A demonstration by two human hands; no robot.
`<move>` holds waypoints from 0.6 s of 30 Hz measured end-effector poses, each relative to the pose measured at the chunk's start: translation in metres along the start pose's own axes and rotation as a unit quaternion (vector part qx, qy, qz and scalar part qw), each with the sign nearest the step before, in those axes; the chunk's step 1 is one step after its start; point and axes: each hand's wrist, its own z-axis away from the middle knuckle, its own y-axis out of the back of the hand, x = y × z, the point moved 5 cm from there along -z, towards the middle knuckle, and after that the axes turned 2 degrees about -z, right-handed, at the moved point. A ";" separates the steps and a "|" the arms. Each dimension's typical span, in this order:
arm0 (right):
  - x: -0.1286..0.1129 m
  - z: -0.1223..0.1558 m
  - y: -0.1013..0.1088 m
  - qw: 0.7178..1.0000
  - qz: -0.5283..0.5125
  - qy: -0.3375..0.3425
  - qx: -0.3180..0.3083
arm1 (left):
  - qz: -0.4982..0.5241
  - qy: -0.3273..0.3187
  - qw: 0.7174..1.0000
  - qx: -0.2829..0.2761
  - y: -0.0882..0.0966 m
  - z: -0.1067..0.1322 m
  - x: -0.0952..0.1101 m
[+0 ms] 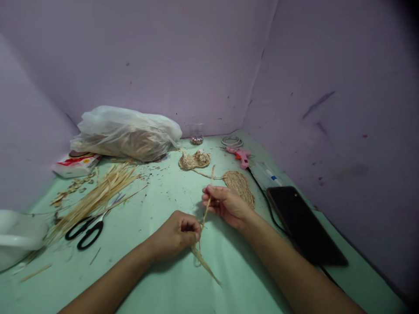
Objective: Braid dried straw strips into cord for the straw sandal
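Observation:
My left hand (178,233) is closed in a pinch on the lower part of a thin straw strand (206,216) above the pale green table (170,288). My right hand (225,203) is closed on the same strand higher up, and its top end sticks up past my fingers. The strand's loose tail runs down to the table below my left hand. Just beyond my right hand lies a flat woven straw oval (242,185), joined by a braided cord to a smaller woven piece (194,160).
Black scissors (85,230) and a pile of straw strips (98,194) lie at the left. A plastic bag of straw (126,133) sits at the back. A pink glue gun (240,155), its black cord, and a dark phone (304,224) lie at the right. A white container (16,235) stands far left.

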 end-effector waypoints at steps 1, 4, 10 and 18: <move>-0.005 0.000 0.004 1.000 -0.005 0.010 0.011 | 0.007 0.018 1.000 0.002 0.000 0.000 -0.002; -0.019 -0.001 0.015 0.998 -0.014 0.037 0.040 | 0.037 0.060 0.997 0.006 0.000 0.000 -0.006; -0.035 0.000 0.025 0.992 0.017 0.089 0.082 | 0.040 0.090 0.994 0.053 0.006 0.000 -0.008; -0.022 -0.002 0.018 0.997 -0.046 0.018 0.054 | -0.467 -0.087 0.878 0.050 -0.006 0.010 0.003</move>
